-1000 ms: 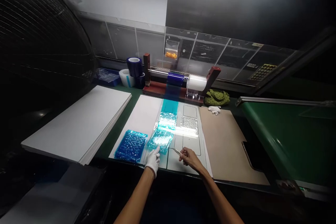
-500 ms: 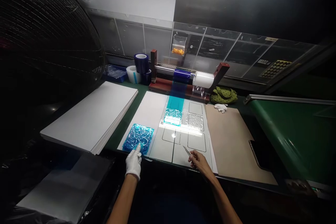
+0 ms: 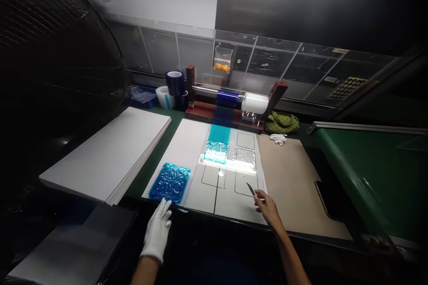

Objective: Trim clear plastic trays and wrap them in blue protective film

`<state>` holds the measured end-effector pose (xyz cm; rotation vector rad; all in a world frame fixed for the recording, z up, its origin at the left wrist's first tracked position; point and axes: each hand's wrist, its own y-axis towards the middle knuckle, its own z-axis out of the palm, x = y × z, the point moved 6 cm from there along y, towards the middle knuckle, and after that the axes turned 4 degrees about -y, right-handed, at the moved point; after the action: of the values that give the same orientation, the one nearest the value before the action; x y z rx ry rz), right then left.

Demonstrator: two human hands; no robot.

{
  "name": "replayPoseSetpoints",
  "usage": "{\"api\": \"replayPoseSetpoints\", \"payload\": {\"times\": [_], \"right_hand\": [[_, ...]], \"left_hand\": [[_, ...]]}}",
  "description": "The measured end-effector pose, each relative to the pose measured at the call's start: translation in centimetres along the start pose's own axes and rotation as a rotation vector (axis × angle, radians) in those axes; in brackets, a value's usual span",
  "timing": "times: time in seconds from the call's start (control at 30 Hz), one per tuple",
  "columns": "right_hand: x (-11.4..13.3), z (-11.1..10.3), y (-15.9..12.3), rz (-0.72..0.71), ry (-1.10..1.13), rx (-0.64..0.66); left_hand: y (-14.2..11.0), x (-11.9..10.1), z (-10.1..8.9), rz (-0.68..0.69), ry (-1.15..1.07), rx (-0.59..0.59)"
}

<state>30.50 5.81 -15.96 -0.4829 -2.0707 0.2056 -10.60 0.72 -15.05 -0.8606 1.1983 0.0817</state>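
Observation:
My left hand (image 3: 158,230), in a white glove, is at the table's front edge with its fingers stretched out and nothing in them. Just beyond its fingertips lies a stack of crinkled, glossy blue film pieces (image 3: 170,182). Bare, my right hand (image 3: 267,209) pinches a slim, pointed metal knife (image 3: 250,189), its tip up and to the left above a glass-like sheet (image 3: 197,196) marked with black rectangles. Farther back on that sheet, a strip of blue film (image 3: 219,133) runs down from a blue roll (image 3: 228,98); its near end is crinkled. Beside it lies a clear crinkled piece (image 3: 245,157).
A wooden roll stand (image 3: 203,115) also carries a white roll (image 3: 254,103). Spare tape rolls (image 3: 174,82) stand to its left, a green polka-dot pouch (image 3: 281,122) to its right. A paper stack (image 3: 110,151), brown board (image 3: 290,178), phone (image 3: 329,200) and large fan (image 3: 60,53) surround the area.
My left hand has let go of the blue film stack and drawn back toward me. My right hand has shifted a little to the right with the knife. The view has tilted slightly.

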Motion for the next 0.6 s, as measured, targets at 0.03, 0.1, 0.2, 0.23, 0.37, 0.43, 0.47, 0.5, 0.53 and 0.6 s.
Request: {"api": "replayPoseSetpoints", "payload": {"times": [0.03,0.1,0.2,0.23,0.37,0.43,0.47,0.5,0.53,0.6], "right_hand": [[-0.4,-0.8,0.6,0.002,-0.040,-0.030],[-1.3,-2.5,1.8,0.012,-0.120,-0.078],[-2.2,-4.9,4.0,0.052,-0.200,-0.150],[-2.3,-5.6,4.8,0.064,-0.227,-0.172],[-2.0,-7.4,7.8,0.092,-0.334,-0.201],[-1.6,-7.6,9.1,0.095,-0.371,-0.187],[-1.4,-7.6,9.7,0.096,-0.385,-0.178],[-1.2,-7.6,10.2,0.097,-0.395,-0.168],[-1.1,-7.6,10.7,0.097,-0.401,-0.158],[-0.9,-7.5,11.7,0.096,-0.401,-0.137]], "left_hand": [[-1.1,0.1,-0.1,0.006,0.043,0.002],[-2.7,0.8,0.7,-0.006,0.144,0.017],[-3.3,2.4,5.7,0.016,0.361,0.199],[-3.1,2.8,8.3,0.063,0.454,0.288],[-2.2,3.1,20.0,0.525,0.943,0.548],[-1.7,3.0,25.4,0.689,1.076,0.615],[-1.4,2.9,27.8,0.729,1.104,0.642],[-1.1,2.8,30.0,0.756,1.119,0.675],[-0.9,2.8,32.1,0.788,1.142,0.709],[-0.4,2.9,35.5,0.834,1.196,0.770]]}}
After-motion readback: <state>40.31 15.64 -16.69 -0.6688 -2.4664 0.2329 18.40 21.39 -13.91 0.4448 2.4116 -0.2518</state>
